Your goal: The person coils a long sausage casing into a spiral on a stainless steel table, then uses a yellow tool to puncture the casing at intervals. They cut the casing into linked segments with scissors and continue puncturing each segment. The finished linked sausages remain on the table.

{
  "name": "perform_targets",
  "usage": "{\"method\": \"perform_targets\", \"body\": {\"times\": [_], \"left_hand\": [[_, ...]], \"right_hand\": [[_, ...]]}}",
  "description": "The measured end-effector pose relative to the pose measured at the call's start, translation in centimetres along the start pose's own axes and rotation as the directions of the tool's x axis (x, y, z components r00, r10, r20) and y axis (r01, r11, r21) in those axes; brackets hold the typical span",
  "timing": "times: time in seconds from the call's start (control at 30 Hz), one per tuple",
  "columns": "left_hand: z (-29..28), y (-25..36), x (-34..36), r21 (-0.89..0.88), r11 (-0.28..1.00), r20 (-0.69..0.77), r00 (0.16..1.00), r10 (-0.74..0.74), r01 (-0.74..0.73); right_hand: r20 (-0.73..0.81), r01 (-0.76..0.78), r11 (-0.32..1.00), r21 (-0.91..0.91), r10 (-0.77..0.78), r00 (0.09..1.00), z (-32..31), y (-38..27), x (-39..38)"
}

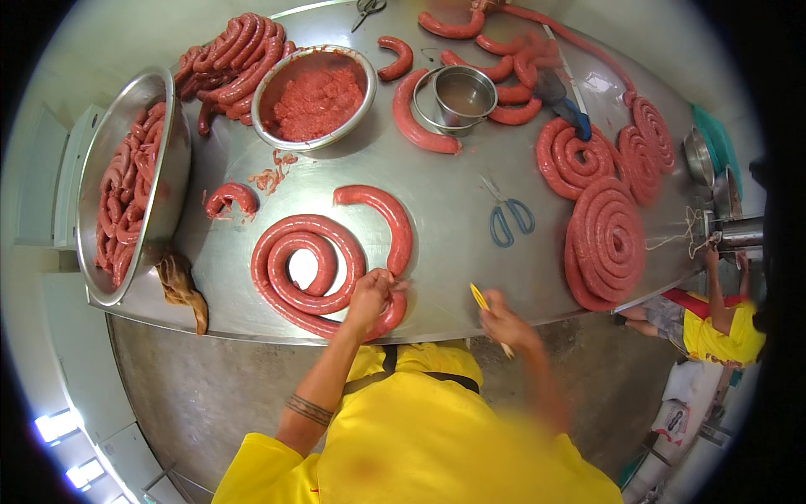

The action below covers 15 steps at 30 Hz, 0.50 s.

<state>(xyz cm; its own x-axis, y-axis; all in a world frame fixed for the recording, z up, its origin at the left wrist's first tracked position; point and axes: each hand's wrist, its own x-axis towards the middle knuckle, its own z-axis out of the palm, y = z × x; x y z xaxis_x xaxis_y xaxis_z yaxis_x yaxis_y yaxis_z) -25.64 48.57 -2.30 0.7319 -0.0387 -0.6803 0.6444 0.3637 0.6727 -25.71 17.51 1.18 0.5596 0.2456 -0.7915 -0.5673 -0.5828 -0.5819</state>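
Note:
My left hand (pixel 371 299) is closed on the long red sausage coil (pixel 267 267) near the table's front edge, gripping it at a pinched spot. Beyond that spot a curved sausage length (pixel 395 220) runs up and to the left. My right hand (pixel 506 321) is apart from the sausage, to its right, closed round a thin yellow thing (pixel 479 296) with a pale lower end; its kind is unclear. Blue-handled scissors (pixel 512 223) lie on the metal beyond my right hand. A short sausage piece (pixel 232 199) rests left of the coil.
On the metal table (pixel 453 286) stand a large basin of sausages (pixel 172 160), a bowl of ground meat (pixel 367 99) and a steel pot (pixel 466 94). Several sausage spirals (pixel 606 239) lie at the right. A brown cloth (pixel 180 288) hangs over the front edge. Another person (pixel 726 332) stands at right.

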Motion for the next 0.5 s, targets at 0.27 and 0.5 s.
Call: {"method": "perform_targets", "body": {"times": [0.27,0.5], "left_hand": [[-0.4,0.8,-2.2,0.602,0.606,-0.022,0.748,0.663,-0.52],[1.2,0.3,-3.7,0.623,0.529,0.439,0.817,0.373,-0.576]], "right_hand": [[0.249,0.679,0.732,-0.054,-0.649,0.719,5.3,-14.6,5.1],[-0.471,0.786,0.552,0.278,-0.635,0.613,-4.3,-15.0,1.5]]}}
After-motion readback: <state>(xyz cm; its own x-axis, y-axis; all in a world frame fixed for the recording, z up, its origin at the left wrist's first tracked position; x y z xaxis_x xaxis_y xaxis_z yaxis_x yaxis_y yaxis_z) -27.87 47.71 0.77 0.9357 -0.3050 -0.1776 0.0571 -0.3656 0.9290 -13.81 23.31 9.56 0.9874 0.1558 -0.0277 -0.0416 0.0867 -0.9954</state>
